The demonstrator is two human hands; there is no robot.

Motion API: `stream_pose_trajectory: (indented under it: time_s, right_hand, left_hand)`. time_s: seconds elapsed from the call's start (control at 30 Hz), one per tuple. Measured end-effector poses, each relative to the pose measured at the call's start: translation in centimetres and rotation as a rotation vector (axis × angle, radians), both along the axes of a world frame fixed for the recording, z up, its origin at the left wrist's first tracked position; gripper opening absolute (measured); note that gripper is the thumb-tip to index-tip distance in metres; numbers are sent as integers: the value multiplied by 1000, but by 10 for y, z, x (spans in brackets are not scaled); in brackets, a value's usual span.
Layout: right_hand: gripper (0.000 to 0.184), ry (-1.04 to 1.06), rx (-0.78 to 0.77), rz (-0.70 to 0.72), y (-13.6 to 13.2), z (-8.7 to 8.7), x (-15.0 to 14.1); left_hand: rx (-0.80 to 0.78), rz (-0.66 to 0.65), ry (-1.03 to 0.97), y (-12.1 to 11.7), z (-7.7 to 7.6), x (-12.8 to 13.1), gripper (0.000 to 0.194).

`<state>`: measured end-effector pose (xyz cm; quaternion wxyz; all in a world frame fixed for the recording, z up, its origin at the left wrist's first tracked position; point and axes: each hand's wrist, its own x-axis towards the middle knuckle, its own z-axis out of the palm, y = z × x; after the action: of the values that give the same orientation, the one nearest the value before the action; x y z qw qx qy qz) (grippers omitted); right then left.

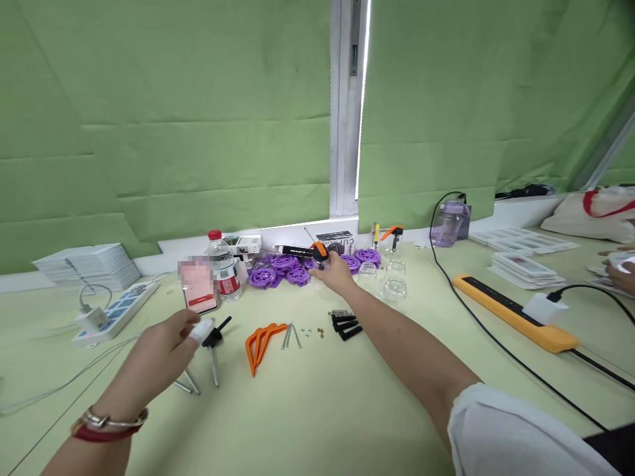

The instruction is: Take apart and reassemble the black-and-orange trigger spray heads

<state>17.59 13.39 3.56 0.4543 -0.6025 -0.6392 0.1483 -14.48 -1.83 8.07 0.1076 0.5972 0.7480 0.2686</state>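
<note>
My right hand [337, 272] reaches to the back of the table, its fingers closed around a small clear jar with an orange-and-black top [319, 251]. Purple spoked discs [285, 262] lie around it. Over the table on the left, my left hand [171, 340] has loosely bent fingers and a white wrap on one digit. Nothing shows in its grasp. Close by its tip is a black fitting on a metal rod [213, 340]; more rods [188, 382] lie partly under the hand. Orange curved handles [260, 344], long screws [290, 336] and black bars [346, 325] lie between my arms.
Clear glass jars [395, 289] stand right of my right hand. A water bottle [228, 271] and a phone [199, 284] stand at the back left. Power strips [516, 314] and cables occupy both sides. Another person's hand [620, 268] shows at the right edge.
</note>
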Motion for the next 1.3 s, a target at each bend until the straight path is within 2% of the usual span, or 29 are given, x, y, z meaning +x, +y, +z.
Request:
stream_pose_trajectory:
  time_s: [0.03, 0.13, 0.23, 0.27, 0.33, 0.43, 0.5, 0.53, 0.57, 0.63, 0.67, 0.77, 0.97, 1.1, 1.3]
  right_hand:
    - [48, -45, 42, 19, -14, 10, -3]
    - [46, -231, 112, 73, -67, 32, -17]
    - [44, -412, 178, 121, -131, 36, -35]
    - [40, -437, 180, 146, -151, 32, -39]
    - [41, -424, 167, 213, -184, 22, -43]
    - [43, -255, 61, 377, -208, 5, -35]
    - [37, -2, -127, 528, -204, -4, -23]
    - [35, 157, -239, 548, -198, -7, -17]
    - [38, 316, -348, 527, -189, -11, -11]
    - [43, 562, -503, 393, -168, -16, -3]
    - [43, 639, -545, 344, -159, -19, -1]
    - [41, 768, -666, 358, -140, -29, 0]
    - [36, 803, -689, 377, -133, -48, -8]
    - [33, 784, -662, 342, -131, -54, -10]
    - [31, 780, -592, 350, -128, -63, -9]
  left_hand:
    - [38, -132, -44, -2, 4, 17, 39]
    - [184, -387, -230, -12, 10, 71, 58]
    - [233, -527, -447, -27, 8, 120, 75]
    - [233, -536, -508, -32, 4, 132, 74]
    - [231, -453, -631, -41, -7, 148, 60]
    - [177, -370, -802, -47, -28, 152, 40]
    - [89, -420, -980, -45, -40, 145, 30]
    - [47, -442, -1084, -42, -44, 140, 25]
    - [-6, -479, -1176, -39, -49, 136, 23]
    - [-93, -553, -1314, -31, -56, 130, 21]
    - [-126, -576, -1367, -28, -59, 128, 21]
    - [-214, -565, -1484, -20, -71, 125, 21]
    - [-378, -413, -1536, -12, -87, 122, 21]
    - [-417, -322, -1506, -12, -87, 124, 20]
    - [-426, -309, -1456, -12, -85, 128, 22]
